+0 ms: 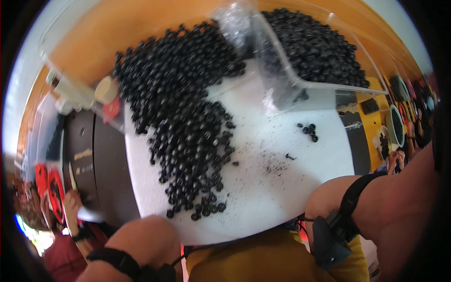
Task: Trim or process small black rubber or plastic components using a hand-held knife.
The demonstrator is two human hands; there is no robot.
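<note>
A large heap of small, round, shiny black parts (188, 145) spreads over the left side of a white board (263, 211). My left hand (150, 235) is at the board's near left edge, below the heap; only its rounded back shows, and its fingers are hidden. At the near right edge, my right hand (322, 199) is bent down, fingers out of sight. Both wrists wear black straps. A small cluster of black parts (310, 130) lies apart on the right. Closer in are one thin dark piece (290, 157) and scattered dark crumbs (272, 167).
A clear plastic bin (324, 87) at the back right stands over many more black parts (314, 47), with crumpled clear film (235, 26) beside it. Left is a dark table (112, 164) with a co-worker's hand (72, 202). Another person's hand (396, 160) is at far right.
</note>
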